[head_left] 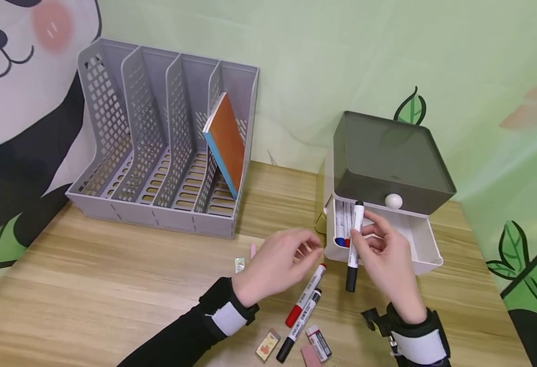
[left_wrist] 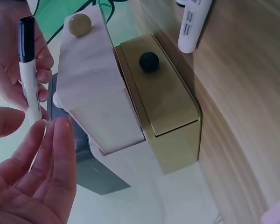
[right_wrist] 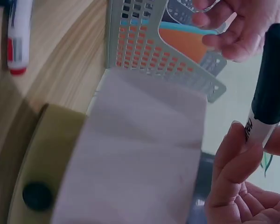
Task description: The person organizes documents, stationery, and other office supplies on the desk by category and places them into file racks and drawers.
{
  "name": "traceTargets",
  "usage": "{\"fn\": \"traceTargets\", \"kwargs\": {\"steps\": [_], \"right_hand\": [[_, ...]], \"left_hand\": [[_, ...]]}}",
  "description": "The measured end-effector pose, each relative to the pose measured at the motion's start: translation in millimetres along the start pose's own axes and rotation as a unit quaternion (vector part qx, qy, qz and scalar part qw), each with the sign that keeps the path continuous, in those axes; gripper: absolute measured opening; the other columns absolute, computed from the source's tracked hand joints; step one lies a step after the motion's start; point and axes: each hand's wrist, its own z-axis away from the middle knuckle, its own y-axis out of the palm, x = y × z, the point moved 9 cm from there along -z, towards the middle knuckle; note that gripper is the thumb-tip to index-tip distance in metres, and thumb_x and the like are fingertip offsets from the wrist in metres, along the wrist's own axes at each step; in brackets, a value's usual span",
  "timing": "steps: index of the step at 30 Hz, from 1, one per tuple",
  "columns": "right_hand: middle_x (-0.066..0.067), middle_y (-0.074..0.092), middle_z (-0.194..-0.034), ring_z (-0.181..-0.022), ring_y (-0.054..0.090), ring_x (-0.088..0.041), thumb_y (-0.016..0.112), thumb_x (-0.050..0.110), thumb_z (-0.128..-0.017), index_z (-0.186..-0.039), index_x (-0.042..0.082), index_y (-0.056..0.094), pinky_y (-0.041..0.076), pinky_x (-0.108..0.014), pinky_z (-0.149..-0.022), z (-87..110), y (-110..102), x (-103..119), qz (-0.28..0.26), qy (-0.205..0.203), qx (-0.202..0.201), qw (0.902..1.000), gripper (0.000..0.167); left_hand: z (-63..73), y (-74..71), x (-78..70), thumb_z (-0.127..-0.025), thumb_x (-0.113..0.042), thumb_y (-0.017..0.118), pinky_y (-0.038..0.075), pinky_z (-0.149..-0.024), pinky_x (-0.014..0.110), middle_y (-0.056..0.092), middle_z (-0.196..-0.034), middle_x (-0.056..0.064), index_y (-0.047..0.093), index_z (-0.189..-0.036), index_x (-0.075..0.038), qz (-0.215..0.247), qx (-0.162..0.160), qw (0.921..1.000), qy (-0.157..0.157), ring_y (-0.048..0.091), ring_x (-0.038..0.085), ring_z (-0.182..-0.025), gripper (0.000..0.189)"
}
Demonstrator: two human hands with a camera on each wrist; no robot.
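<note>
My right hand (head_left: 385, 255) pinches a white marker with a black cap (head_left: 356, 224) between thumb and fingers, just over the front left corner of a pulled-out white drawer (head_left: 426, 239). In the right wrist view, the black cap (right_wrist: 273, 70) points up above the fingertips. Inside the drawer's left side lie several markers (head_left: 340, 224), with blue and red ends showing. To the left, my left hand (head_left: 279, 260) holds nothing, its fingers loosely bent. Below it on the table, a red-capped marker (head_left: 306, 295) and another black-capped marker (head_left: 299, 326) lie side by side.
Near the front lie two erasers (head_left: 318, 343) (head_left: 267, 345) and a pink block (head_left: 310, 356). A grey file rack (head_left: 153, 214) holding an orange book (head_left: 227, 142) stands at the back left. The drawer box has a dark top drawer (head_left: 394, 153) with a white knob.
</note>
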Motion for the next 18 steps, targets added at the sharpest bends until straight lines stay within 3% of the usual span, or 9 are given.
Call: {"fn": "traceTargets", "kwargs": {"steps": [9,14,18], "right_hand": [[-0.025,0.07,-0.089,-0.057,0.057,0.006,0.067,0.003,-0.093,-0.126,-0.012,0.062,0.047,-0.015,-0.047,-21.0,-19,-12,0.065,-0.018,0.086,0.994,0.037],[-0.02,0.072,-0.091,-0.068,0.059,0.006,0.066,0.007,-0.094,-0.124,-0.012,0.063,0.052,-0.013,-0.059,-28.0,-21,-21,0.109,-0.017,0.15,0.9825,0.036],[-0.021,0.073,-0.098,-0.079,0.062,0.003,0.065,0.008,-0.095,-0.124,-0.013,0.063,0.054,-0.014,-0.068,-31.8,-21,-31,0.109,0.013,0.2,0.9736,0.036]], "left_hand": [[-30.1,11.6,-15.5,-0.099,-0.022,0.063,0.056,-0.09,0.026,0.066,-0.121,0.002,0.068,-0.119,-0.011,-0.104,0.013,0.9933,0.048,0.065,0.014,-0.103,0.023],[-42.9,22.0,-19.2,-0.1,-0.025,0.063,0.053,-0.103,0.029,0.064,-0.131,0.005,0.07,-0.116,-0.012,-0.14,0.024,0.9869,0.076,0.064,0.017,-0.117,0.022],[-48.5,31.1,-20.1,-0.1,-0.029,0.063,0.05,-0.107,0.029,0.064,-0.132,0.005,0.072,-0.112,-0.013,-0.162,0.034,0.9814,0.098,0.061,0.019,-0.123,0.022]]}}
